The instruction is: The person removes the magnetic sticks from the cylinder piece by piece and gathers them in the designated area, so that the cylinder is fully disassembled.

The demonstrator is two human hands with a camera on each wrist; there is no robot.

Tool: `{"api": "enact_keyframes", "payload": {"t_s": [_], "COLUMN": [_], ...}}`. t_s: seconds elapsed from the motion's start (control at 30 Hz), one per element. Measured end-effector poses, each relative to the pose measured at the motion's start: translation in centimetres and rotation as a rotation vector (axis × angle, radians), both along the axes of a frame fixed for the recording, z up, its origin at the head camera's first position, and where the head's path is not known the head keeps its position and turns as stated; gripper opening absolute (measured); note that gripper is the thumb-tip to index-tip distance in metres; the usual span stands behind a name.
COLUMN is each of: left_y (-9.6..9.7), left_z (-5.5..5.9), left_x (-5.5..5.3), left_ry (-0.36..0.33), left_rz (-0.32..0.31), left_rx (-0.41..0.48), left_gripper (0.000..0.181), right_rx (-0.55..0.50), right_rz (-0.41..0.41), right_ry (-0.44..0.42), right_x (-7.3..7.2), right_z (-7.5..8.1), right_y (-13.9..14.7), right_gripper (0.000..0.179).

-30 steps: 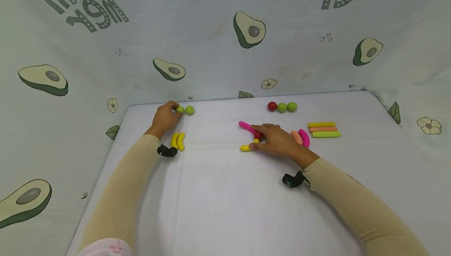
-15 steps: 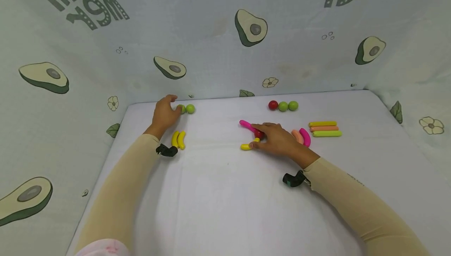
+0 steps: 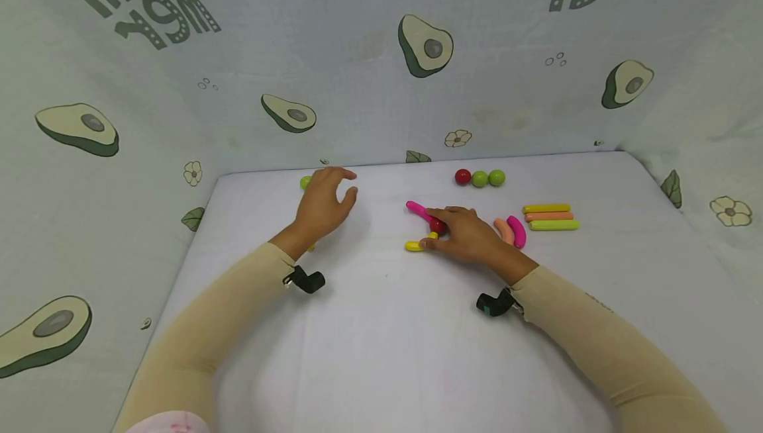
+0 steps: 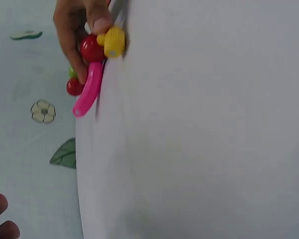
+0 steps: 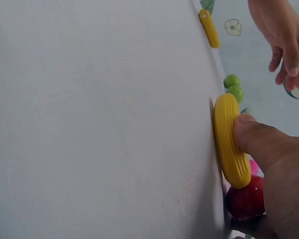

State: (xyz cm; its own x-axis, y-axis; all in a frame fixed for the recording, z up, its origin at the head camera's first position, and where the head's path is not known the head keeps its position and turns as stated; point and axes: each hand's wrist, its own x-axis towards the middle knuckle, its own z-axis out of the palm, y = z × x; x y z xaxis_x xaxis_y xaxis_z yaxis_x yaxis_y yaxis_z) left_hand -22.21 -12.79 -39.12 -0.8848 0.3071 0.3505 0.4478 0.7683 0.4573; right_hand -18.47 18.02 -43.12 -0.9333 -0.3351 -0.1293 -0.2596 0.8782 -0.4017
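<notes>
My left hand [image 3: 324,202] hovers over the left part of the table, thumb and fingers apart and holding nothing. A green ball [image 3: 305,182] shows just behind it; the hand and wrist mostly hide the two curved yellow pieces there. My right hand [image 3: 467,237] spans a small cluster with thumb and fingers. Its thumb presses a ribbed, curved yellow piece [image 5: 229,139], and its fingers reach over a shiny red ball [image 4: 91,48] and a curved pink piece [image 4: 91,89]. The yellow and pink pieces spread from the ball towards the left.
At the back stand a red ball [image 3: 462,177] and two green balls [image 3: 488,178] in a row. Right of my right hand lie a curved orange piece [image 3: 503,230], a curved magenta piece [image 3: 516,232] and three straight sticks [image 3: 550,217]. A printed cloth [image 3: 357,89] hangs behind.
My left hand has let go of the green ball at the back left and moved right, lifting over the table. My right hand stays at its cluster.
</notes>
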Motion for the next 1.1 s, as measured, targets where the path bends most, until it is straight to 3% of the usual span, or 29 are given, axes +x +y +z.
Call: {"api": "enact_keyframes", "payload": {"t_s": [0.23,0.4,0.53,0.7,1.1], "left_y": [3.5,5.1,6.4,7.5,8.1], "left_z": [-1.4,-2.7,-3.5,-3.8,-4.1], "left_x": [2.9,4.0,4.1,3.9,3.7], "left_ry": [-0.124,-0.171,-0.186,-0.174,-0.161], "left_rz": [-0.183,-0.298,-0.345,-0.394,-0.427], "left_rx": [-0.145,-0.244,-0.312,-0.332,-0.348], "left_gripper": [0.03,0.033,0.037,0.037,0.027], "right_rx": [0.013,0.013,-0.049,-0.122,-0.068], "right_rz": [-0.027,-0.025,-0.015,0.015,0.031], "right_ry": [-0.008,-0.018,-0.029,-0.021,-0.015], "right_x": [0.0,0.0,0.1,0.2,0.0], "right_z": [0.1,0.1,0.3,0.7,1.1], "right_y": [-0.7,-0.7,-0.3,0.2,-0.1], "right_gripper": [0.088,0.084,0.069,0.05,0.044]}}
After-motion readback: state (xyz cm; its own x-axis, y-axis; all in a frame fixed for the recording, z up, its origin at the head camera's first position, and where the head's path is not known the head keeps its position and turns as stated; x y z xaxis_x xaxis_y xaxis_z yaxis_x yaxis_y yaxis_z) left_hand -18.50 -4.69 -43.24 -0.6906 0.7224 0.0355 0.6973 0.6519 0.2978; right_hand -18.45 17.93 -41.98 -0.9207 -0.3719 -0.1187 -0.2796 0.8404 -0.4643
